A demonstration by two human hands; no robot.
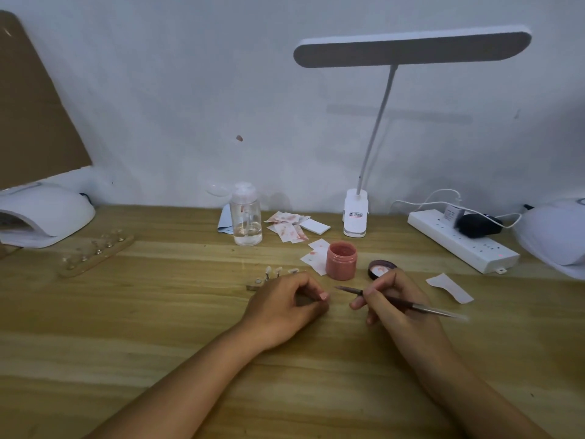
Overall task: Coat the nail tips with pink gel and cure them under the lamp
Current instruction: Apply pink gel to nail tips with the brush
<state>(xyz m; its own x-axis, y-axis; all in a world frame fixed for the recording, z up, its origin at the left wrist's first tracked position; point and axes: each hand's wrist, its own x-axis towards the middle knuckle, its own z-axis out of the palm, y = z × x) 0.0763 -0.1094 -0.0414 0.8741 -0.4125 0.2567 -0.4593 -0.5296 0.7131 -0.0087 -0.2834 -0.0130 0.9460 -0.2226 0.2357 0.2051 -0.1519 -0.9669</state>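
Right hand (pixel 395 307) grips the brush (pixel 349 290); left hand (pixel 283 308) curls, seemingly pinching 1 pink nail tip (pixel 323 296).

Right hand (pixel 399 312) grips brush (pixel 422 307) near curled left hand (pixel 285 307)

The gel jar (pixel 341 260) stands behind the hands, its lid (pixel 380 269) right.

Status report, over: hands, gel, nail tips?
Right hand holds brush. Left hand curled beside nail tips, grip unclear. Pink gel jar open. Nothing between brush and jar.
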